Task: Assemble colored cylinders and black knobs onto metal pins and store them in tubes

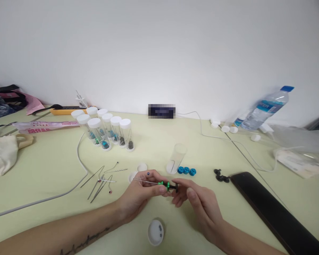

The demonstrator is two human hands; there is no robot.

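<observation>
My left hand (145,191) pinches a small green and black spool-like part (163,184) between thumb and fingers. A thin metal rod (146,181) runs out of the part to the left, across the palm. My right hand (202,200) is at the part's black flanged end, its index fingertip touching or almost touching it, with thumb and fingers apart. Behind the hands stands a clear tube (178,156) with a bent metal wire inside. Blue knobs (186,170) sit in a row beside the tube. Nearest me is a white cap (155,232) with small dark bits in it.
Loose bent metal rods (101,180) lie left of my hands. Several white-capped tubes (95,124) stand behind them. Black pieces (221,176) and a long black slab (271,209) lie right. A water bottle (266,108) leans at the wall. A cable (69,191) crosses the left side.
</observation>
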